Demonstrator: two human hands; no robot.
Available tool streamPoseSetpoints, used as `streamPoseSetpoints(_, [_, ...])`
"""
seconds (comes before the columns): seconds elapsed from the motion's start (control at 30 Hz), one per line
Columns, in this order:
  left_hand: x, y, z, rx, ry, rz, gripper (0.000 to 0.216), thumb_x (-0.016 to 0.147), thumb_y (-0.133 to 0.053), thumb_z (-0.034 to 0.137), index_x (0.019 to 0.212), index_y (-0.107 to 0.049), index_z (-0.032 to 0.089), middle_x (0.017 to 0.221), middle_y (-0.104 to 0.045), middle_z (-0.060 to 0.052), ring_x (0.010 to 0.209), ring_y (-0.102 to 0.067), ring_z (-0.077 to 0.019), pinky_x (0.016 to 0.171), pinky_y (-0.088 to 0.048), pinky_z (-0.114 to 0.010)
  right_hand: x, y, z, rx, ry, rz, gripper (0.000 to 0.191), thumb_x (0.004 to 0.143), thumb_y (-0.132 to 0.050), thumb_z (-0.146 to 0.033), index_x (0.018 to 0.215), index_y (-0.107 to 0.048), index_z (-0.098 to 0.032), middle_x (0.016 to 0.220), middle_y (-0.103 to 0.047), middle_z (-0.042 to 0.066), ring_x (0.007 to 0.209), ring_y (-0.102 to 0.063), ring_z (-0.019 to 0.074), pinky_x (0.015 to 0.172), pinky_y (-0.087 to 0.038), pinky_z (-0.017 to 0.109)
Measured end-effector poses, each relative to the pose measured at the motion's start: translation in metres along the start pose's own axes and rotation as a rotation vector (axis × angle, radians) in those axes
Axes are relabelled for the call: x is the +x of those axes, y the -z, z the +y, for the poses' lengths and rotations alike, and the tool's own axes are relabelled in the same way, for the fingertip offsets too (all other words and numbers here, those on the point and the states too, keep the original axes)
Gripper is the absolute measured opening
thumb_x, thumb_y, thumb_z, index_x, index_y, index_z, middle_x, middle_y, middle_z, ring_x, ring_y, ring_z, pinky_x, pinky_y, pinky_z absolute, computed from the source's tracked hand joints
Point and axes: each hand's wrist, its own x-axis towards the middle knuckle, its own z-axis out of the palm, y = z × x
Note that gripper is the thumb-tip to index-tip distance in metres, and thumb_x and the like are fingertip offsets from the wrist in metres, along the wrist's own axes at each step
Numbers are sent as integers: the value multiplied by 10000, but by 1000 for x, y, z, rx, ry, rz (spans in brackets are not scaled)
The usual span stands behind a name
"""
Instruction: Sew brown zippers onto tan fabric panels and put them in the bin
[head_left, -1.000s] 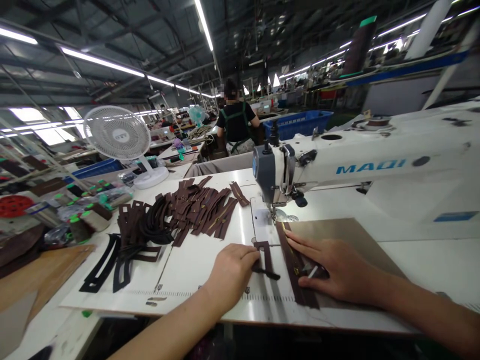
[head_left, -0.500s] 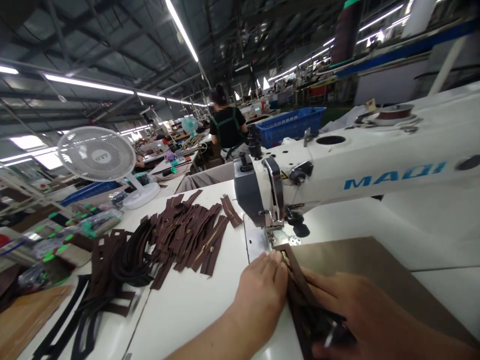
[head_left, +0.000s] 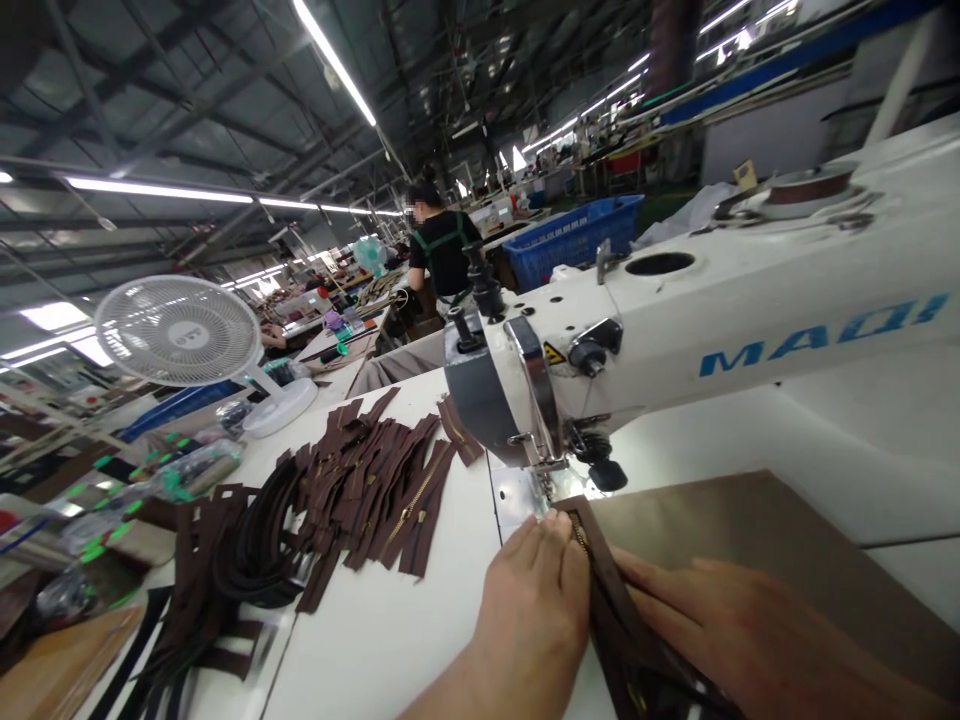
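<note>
One brown zipper strip (head_left: 609, 610), between left hand (head_left: 532, 605) and right hand (head_left: 720, 625) — both touching it, grasp unclear

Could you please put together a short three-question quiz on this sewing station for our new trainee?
1. Multiple choice: The fingertips of the left hand are at which thing?
A) the white fan
B) the brown zipper strip
C) the blue basket

2. True or false: The loose brown zippers lie farther left in the picture than the right hand.

3. Fill in the blank: The blue lettering on the arm of the sewing machine reads ____.

Key: 1. B, at its left edge. 2. True. 3. MAQI.
</note>
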Motion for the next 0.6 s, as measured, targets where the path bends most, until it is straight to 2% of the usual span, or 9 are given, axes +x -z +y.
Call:
streamPoseSetpoints(0.07, [1, -2, 0, 8, -4, 8, 391, 1002, -251, 130, 927, -630, 72, 994, -706, -143, 900, -693, -213, 867, -582, -342, 0, -1, -1, -19, -26, 38, 773, 877, -451, -428, 1519, -106, -170, 1257, -593, 144, 659, -646, 278, 506, -517, 401])
streamPoseSetpoints(0.13, [1, -3, 0, 15, -10, 12, 397, 1002, -246, 127, 931, -632, 68, 991, -706, -143, 901, -694, -214, 870, -580, -340, 0, -3, -1, -22, -27, 27, 789, 858, -458, -429, 1521, -110, -180, 1333, -534, 143, 691, -655, 294, 514, -522, 407])
streamPoseSetpoints(0.23, [-1, -3, -2, 6, -22, -2, 379, 998, -260, 123, 937, -631, 72, 987, -710, -135, 909, -697, -216, 867, -580, -335, 1, -7, 4, -20, -17, -12, 711, 825, -478, -369, 1486, -273, -205, 1340, -530, 111, 672, -659, 284, 497, -522, 385])
streamPoseSetpoints(0.33, [-5, -2, -7, 5, -41, -51, 356, 985, -272, 106, 968, -627, 91, 999, -711, -126, 927, -697, -214, 860, -583, -328, 4, -15, 10, -95, -3, 12, 560, 807, -447, -217, 1364, -475, -259, 1275, -587, 57, 516, -614, 199, 424, -476, 317])
streamPoseSetpoints(0.4, [-8, -2, -11, 20, -57, -89, 327, 976, -296, 102, 1020, -620, 107, 1036, -705, -123, 968, -688, -208, 876, -576, -317, 6, -21, 12, -195, 23, 33, 487, 795, -406, -138, 1236, -585, -243, 1242, -611, 38, 416, -542, 132, 378, -423, 272])
streamPoseSetpoints(0.5, [-12, -3, -18, 39, -87, -117, 301, 971, -333, 114, 1114, -597, 130, 1068, -699, -111, 1008, -675, -196, 905, -561, -291, 7, -29, 11, -328, 51, 44, 403, 791, -373, -116, 1069, -657, -186, 1258, -602, 32, 386, -493, 101, 354, -380, 267])
streamPoseSetpoints(0.6, [-15, -4, -23, 51, -128, -102, 311, 978, -340, 150, 1185, -571, 145, 1070, -702, -107, 985, -685, -199, 869, -578, -282, 6, -36, 10, -352, -9, 90, 371, 790, -394, -131, 1035, -660, -214, 1265, -600, -6, 378, -459, 105, 354, -357, 291])
